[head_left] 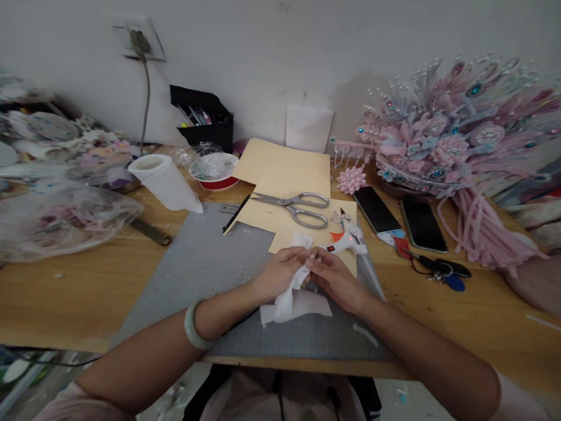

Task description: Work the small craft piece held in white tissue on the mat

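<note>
White thin material, gathered into a soft strip, is between the two hands. The left hand and the right hand meet at the fingertips, and both pinch the upper part of the strip with narrow fingers. Its lower end hangs toward the person, over a flat white piece, which lies on the grey mat just below the hands. Near the hands, on the far side, a white glue gun lies at the cream sheets; farther beyond, metal scissors rest across them. Well apart on the left of the hands there is a tilted white roll. On their right, two phones lie on the table.
</note>
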Available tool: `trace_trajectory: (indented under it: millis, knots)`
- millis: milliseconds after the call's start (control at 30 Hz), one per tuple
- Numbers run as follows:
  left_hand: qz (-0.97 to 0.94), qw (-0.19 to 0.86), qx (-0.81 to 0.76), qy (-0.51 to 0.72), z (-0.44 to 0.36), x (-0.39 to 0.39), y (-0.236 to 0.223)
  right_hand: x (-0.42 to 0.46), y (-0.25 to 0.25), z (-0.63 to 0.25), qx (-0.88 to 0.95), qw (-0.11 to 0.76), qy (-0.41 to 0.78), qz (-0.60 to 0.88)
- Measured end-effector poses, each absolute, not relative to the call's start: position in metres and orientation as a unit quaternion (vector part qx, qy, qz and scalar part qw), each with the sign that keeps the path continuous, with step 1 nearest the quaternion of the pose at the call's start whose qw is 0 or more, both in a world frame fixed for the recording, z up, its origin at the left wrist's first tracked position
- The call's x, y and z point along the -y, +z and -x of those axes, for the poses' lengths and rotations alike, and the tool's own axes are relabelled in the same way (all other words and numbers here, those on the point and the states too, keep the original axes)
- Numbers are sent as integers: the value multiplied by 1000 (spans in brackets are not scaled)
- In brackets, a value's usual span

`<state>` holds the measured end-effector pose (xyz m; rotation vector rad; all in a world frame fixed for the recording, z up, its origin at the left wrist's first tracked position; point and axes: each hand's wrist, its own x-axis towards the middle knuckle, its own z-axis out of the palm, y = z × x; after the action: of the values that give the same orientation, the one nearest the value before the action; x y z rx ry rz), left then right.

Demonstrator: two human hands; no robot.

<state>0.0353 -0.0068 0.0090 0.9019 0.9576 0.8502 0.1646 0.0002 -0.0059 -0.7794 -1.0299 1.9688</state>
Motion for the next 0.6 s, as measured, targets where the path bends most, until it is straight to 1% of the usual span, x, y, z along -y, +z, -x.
trace_trajectory:
  millis: [100,167,267,400,600]
  knots:
    - [-427,689,-454,369,-34,7,8,-2,-7,-165,449,373,744,324]
    - [-435,696,-435,370,-33,8,9,-2,-7,-167,439,362,760,314]
    - [-424,731,-383,372,-31,9,11,-2,-4,-169,385,353,803,286]
    - [-359,787,-340,369,-30,10,14,0,0,-171,346,339,839,248]
    - [-307,826,-295,370,-30,11,14,1,1,-171,310,337,867,197]
